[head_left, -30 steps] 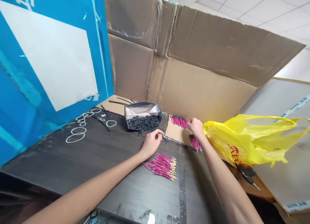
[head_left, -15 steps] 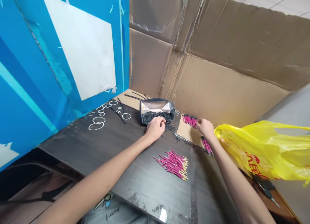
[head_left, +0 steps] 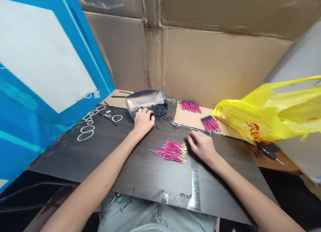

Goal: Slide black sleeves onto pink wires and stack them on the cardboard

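My left hand (head_left: 144, 121) is at the mouth of an open bag (head_left: 146, 97) with a silvery inside, its fingers curled over short black tube pieces (head_left: 159, 111). What its fingertips hold is hidden. My right hand (head_left: 202, 145) is closed just right of a pile of pink-red wires with gold-coloured ends (head_left: 172, 151); I cannot make out anything between its fingers. Behind it, two bundles of pink wires with black ends, one farther back (head_left: 190, 106) and one nearer (head_left: 211, 124), lie on a cardboard strip (head_left: 184, 118).
White rings (head_left: 85, 133) and thin black strips (head_left: 106, 115) lie at the left of the dark table (head_left: 107, 158). A yellow plastic bag (head_left: 273, 108) bulges at the right, near keys (head_left: 272, 154). Cardboard (head_left: 213, 65) walls the back, and a blue panel (head_left: 82, 51) the left.
My right hand has moved from the black-ended bundles toward me, beside the loose wire pile. My left hand has shifted farther over the tube pieces. The camera view has turned.
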A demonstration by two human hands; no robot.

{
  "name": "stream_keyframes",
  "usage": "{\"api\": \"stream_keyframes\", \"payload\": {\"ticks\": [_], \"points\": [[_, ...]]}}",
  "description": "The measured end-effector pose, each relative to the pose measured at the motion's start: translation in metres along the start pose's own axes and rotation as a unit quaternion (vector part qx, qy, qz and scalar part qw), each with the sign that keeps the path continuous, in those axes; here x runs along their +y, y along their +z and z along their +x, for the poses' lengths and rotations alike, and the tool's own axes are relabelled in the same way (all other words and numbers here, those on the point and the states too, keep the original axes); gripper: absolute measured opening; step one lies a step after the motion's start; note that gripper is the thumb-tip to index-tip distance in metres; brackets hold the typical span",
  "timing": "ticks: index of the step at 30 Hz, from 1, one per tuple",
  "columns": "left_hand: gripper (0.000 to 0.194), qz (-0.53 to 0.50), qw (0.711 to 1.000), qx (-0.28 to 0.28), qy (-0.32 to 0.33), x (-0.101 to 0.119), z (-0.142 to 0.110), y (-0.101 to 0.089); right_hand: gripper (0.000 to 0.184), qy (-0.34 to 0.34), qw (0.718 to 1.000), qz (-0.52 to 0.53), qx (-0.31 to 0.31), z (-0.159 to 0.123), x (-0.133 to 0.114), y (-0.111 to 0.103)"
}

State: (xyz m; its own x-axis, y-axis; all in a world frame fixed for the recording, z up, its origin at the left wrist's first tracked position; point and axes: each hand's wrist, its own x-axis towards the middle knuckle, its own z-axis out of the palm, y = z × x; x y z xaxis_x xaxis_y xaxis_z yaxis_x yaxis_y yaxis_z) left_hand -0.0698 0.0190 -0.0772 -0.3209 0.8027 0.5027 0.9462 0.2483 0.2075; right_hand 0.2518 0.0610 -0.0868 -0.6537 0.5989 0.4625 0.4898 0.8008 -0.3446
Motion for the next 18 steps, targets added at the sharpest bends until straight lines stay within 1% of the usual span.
{"api": "stream_keyframes", "payload": {"ticks": [1, 5, 8, 12, 18], "points": [[0.029, 0.005, 1.0, -0.002, 0.014, 0.001, 0.001, 0.001, 0.022, 0.005, 1.0, 0.008, 0.007, 0.003, 0.004, -0.001], [0.035, -0.014, 0.994, -0.006, 0.112, 0.012, 0.0, 0.007, 0.021, 0.015, 0.999, 0.02, 0.031, 0.01, 0.016, -0.001], [0.036, -0.01, 0.988, -0.034, 0.149, 0.025, -0.004, 0.012, 0.022, 0.016, 0.999, 0.01, 0.033, 0.009, 0.015, 0.002], [0.034, -0.004, 0.988, -0.058, 0.142, 0.033, -0.006, 0.017, 0.024, 0.014, 1.0, -0.002, 0.014, 0.009, 0.009, 0.006], [0.028, -0.05, 0.987, -0.088, 0.127, 0.029, -0.002, 0.015, 0.024, 0.0, 1.0, -0.012, -0.014, 0.009, 0.008, 0.006]]}}
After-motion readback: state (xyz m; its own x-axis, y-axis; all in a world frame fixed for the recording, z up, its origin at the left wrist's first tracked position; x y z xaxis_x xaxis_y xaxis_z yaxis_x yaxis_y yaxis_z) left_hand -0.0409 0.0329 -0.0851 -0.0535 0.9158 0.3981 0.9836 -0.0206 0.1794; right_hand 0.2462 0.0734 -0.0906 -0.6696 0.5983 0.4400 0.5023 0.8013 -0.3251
